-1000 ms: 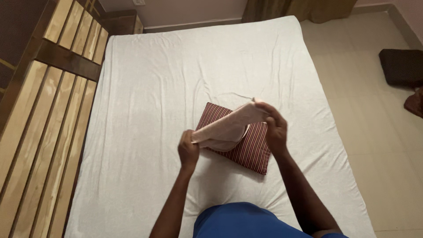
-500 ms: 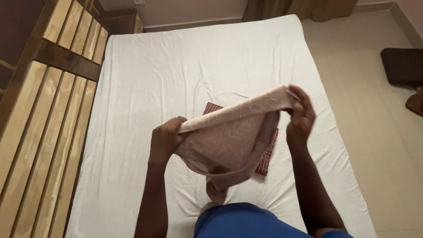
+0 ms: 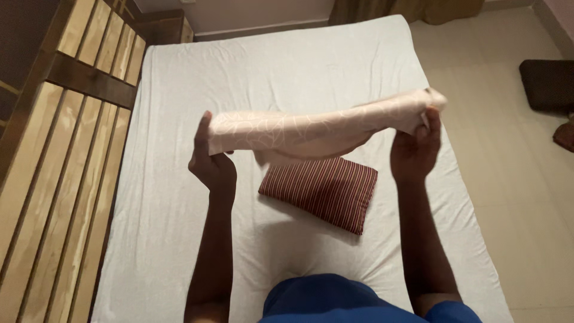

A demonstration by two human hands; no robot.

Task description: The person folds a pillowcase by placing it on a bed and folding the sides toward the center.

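Both my hands hold up a pale pink patterned pillowcase (image 3: 311, 128), stretched sideways in the air above the bed. My left hand (image 3: 210, 160) grips its left end and my right hand (image 3: 415, 149) grips its right end. Below the cloth a small red-and-white striped pillow (image 3: 323, 190) lies bare on the white bedsheet (image 3: 239, 78), between my two forearms. The cloth hides the pillow's far edge.
A slatted wooden bed frame (image 3: 66, 137) runs along the left side. Beige tiled floor (image 3: 508, 179) lies to the right, with a dark cushion (image 3: 547, 84) on it. Curtains hang at the far wall. My blue clothing (image 3: 335, 302) shows at the bottom.
My hands have lifted the pillowcase off the pillow and moved apart, pulling the cloth out into a long band. The striped pillow, mostly covered before, now shows almost fully.
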